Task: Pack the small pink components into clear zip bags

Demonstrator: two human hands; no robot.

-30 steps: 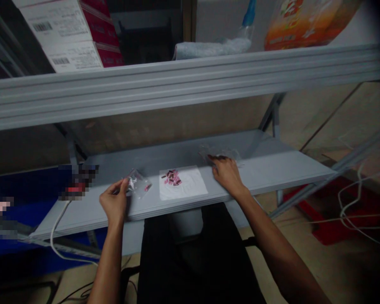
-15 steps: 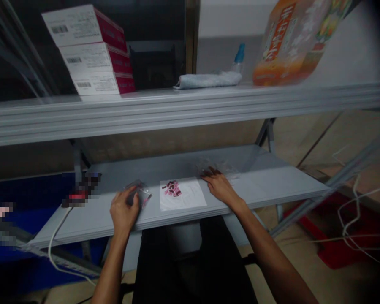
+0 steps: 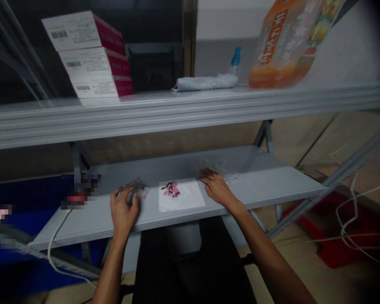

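Observation:
My left hand (image 3: 124,211) rests on the lower grey shelf (image 3: 272,179) with its fingers laid over a small clear bag (image 3: 138,187) that holds pink bits. To its right lies a white sheet (image 3: 185,197) with a small pile of pink and dark capsules (image 3: 170,188). My right hand (image 3: 217,187) lies past the sheet, fingertips flat on a pile of empty clear bags (image 3: 223,169). Both hands press down rather than lift.
The upper shelf (image 3: 177,112) carries stacked white and red boxes (image 3: 90,57), a folded cloth (image 3: 204,82), a spray bottle (image 3: 235,59) and an orange package (image 3: 281,38). A white cable (image 3: 55,236) hangs off the left. A red bin (image 3: 342,247) and wires sit on the floor at right.
My left hand set the small bag down and now lies over it. The right hand slid slightly left on the clear bags. The view tilted upward.

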